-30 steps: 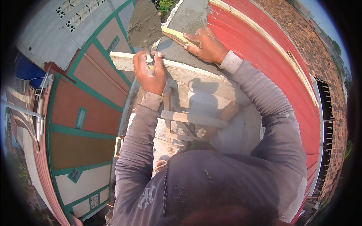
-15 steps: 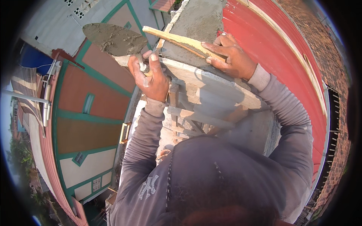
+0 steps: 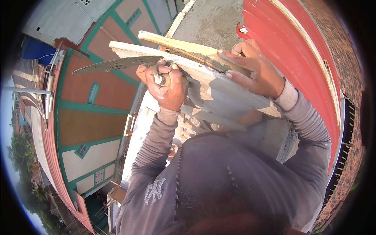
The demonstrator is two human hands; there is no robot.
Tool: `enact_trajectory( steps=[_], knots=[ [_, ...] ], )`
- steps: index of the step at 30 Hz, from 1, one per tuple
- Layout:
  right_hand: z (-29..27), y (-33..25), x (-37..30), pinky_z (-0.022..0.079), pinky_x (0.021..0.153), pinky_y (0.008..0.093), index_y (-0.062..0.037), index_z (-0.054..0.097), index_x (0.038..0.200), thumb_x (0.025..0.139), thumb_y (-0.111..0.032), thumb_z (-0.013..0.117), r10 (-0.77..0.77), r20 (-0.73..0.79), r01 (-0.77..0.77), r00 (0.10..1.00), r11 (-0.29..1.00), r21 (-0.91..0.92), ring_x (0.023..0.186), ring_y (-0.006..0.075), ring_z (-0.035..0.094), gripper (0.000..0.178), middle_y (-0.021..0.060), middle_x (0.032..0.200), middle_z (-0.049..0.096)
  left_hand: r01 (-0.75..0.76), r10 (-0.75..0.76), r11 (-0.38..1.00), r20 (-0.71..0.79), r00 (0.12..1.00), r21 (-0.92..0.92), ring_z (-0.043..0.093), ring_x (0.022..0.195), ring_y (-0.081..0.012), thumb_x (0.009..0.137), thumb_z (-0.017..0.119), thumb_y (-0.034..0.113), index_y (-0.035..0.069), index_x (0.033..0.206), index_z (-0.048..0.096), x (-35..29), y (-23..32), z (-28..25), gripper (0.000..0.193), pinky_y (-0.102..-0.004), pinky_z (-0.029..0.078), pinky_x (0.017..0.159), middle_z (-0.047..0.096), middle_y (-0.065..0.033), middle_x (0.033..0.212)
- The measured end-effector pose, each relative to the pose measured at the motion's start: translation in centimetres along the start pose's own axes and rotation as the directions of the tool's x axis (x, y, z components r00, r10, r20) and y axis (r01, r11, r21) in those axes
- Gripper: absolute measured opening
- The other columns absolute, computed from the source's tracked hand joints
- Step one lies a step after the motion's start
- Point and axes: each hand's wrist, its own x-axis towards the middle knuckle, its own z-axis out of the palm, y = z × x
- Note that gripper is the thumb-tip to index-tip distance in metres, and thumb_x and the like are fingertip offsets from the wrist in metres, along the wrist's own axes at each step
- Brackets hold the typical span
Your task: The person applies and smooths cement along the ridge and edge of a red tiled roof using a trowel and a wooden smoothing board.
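My left hand (image 3: pixel 166 88) is wrapped round the handle of a trowel (image 3: pixel 117 64). The trowel's mortar-smeared blade points left and is seen nearly edge-on. In my right hand (image 3: pixel 258 72) is the near end of a pale wooden strip (image 3: pixel 180 45), pinched between thumb and fingers. Wet grey mortar clings to the strip's lower edge. The strip lies at a slant just above a form board (image 3: pixel 129 47), whose far left end sticks out past my left hand. Beyond them spreads a bed of grey mortar (image 3: pixel 211 27).
Red corrugated roofing (image 3: pixel 290 51) slopes along the right of the mortar, with a small white lump (image 3: pixel 243 29) on it. A tiled roof (image 3: pixel 346 58) lies farther right. Timber supports (image 3: pixel 199 117) stand below the board. A green-trimmed building wall (image 3: pixel 88 119) drops away at left.
The trowel has turned from face-up with a load of mortar to nearly edge-on, and the load no longer shows. Both hands and the wooden strip sit slightly lower and more to the right.
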Motion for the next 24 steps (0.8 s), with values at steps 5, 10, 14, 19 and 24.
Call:
enact_trajectory(
  steps=[5, 10, 14, 19, 24],
  knots=[
    [1.5, 0.5, 2.7, 0.044, 0.09, 0.0421, -0.0119, 0.069, 0.139, 0.089, -0.019, 0.077, -0.069, -0.038, 0.071, 0.997, 0.996, 0.046, 0.099, 0.031, 0.051, 0.051, 0.012, 0.104, 0.059, 0.102, -0.102, 0.972, 0.012, 0.995, -0.212, 0.055, 0.112, -0.0173, 0.095, 0.067, -0.005, 0.007, 0.104, 0.046, -0.2, -0.2, 0.4, 0.026, -0.0353, 0.051, 0.097, 0.049, -0.01, 0.124],
    [0.6, 0.3, 0.1, 0.044, 0.089, 0.044, -0.0133, 0.069, 0.138, 0.089, -0.023, 0.078, -0.05, -0.045, 0.051, 0.998, 0.999, 0.02, 0.098, 0.0321, 0.052, 0.051, 0.013, 0.103, 0.059, 0.17, -0.172, 0.96, 0.008, 0.985, -0.223, 0.058, 0.111, -0.0169, 0.096, 0.066, -0.005, 0.007, 0.105, 0.044, -0.8, -0.3, 0.3, 0.027, -0.0289, 0.062, 0.079, 0.049, -0.0106, 0.129],
    [-0.1, 0.6, -0.6, 0.044, 0.089, 0.0449, -0.0145, 0.069, 0.138, 0.089, -0.025, 0.078, -0.025, -0.044, 0.025, 0.999, 1.0, 0.001, 0.098, 0.0325, 0.052, 0.051, 0.0132, 0.1, 0.058, 0.168, -0.166, 0.97, 0.025, 0.986, -0.175, 0.059, 0.11, -0.0182, 0.097, 0.064, -0.005, 0.004, 0.108, 0.044, -0.6, -0.1, 0.3, 0.025, -0.0286, 0.063, 0.079, 0.048, -0.0117, 0.129],
    [1.7, 4.3, 3.8, 0.046, 0.091, 0.0459, -0.0141, 0.071, 0.137, 0.094, -0.03, 0.076, 0.031, -0.127, -0.047, 0.991, 0.991, -0.123, 0.098, 0.0323, 0.053, 0.047, 0.0144, 0.097, 0.058, 0.25, -0.263, 0.944, -0.032, 0.964, -0.217, 0.061, 0.111, -0.0212, 0.098, 0.062, -0.005, 0.002, 0.114, 0.045, -0.4, 1.2, 0.7, 0.025, -0.0317, 0.066, 0.08, 0.048, -0.0124, 0.128],
    [1.1, 8.4, 5.0, 0.047, 0.095, 0.0461, -0.0116, 0.073, 0.133, 0.096, -0.037, 0.074, 0.256, -0.231, -0.313, 0.939, 0.914, -0.257, 0.105, 0.0326, 0.053, 0.045, 0.0151, 0.101, 0.06, 0.19, -0.196, 0.968, -0.019, 0.98, -0.164, 0.06, 0.113, -0.021, 0.098, 0.062, -0.005, 0.003, 0.111, 0.045, -0.4, 0.4, 1.0, 0.023, -0.0312, 0.066, 0.079, 0.049, -0.0126, 0.127]
  ],
)
